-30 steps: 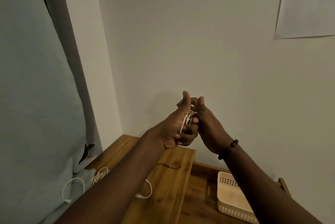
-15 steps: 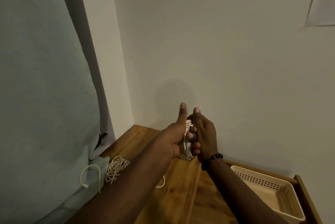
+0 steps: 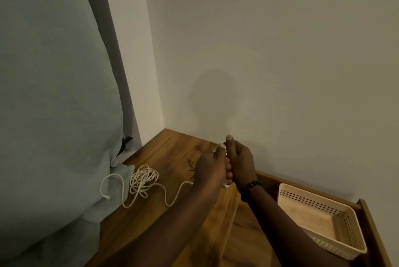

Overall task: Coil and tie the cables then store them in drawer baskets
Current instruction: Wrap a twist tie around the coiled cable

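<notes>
Tight corner on your left, open room on your right.

Your left hand (image 3: pixel 210 169) and right hand (image 3: pixel 240 163) meet above the counter (image 3: pixel 172 148), close to the wall (image 3: pixel 280 72) behind them. To the left, a loose white cable (image 3: pixel 143 180) sprawls over the wood, one end trailing onto the pale fabric (image 3: pixel 54 115) that crowds that side. A thin dark tie (image 3: pixel 191 165) lies just beside your left hand. To the right, the cream basket (image 3: pixel 349 243) sits open-topped in the drawer (image 3: pixel 371 223), with bare wood between it and your right forearm.

grey curtain (image 3: pixel 54 94), plain wall (image 3: pixel 280 50), wooden top (image 3: pixel 172 148)
</notes>
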